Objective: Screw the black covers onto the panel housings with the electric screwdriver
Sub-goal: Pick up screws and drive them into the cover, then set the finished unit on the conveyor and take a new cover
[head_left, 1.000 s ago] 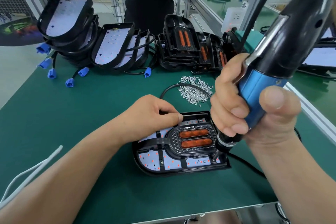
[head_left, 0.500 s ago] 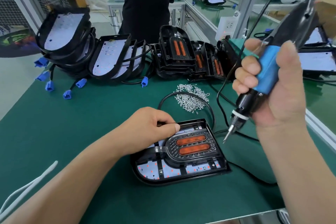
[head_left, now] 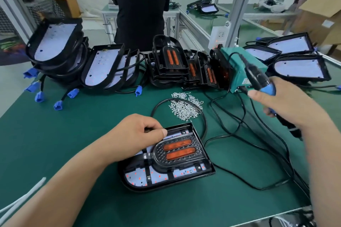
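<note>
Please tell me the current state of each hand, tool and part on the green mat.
left hand, fingers curled, holding the panel housing
right hand, gripping the electric screwdriver
electric screwdriver, in the air, right of the housing
black cover, seated in the housing
screws, loose heap behind the housing

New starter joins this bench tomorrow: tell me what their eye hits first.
The panel housing at centre front, its black cover showing two orange lenses, steadied by the left hand. To the right, the right hand grips a blue-and-black electric screwdriver above the mat; a pile of silver screws lies just behind the housing.
</note>
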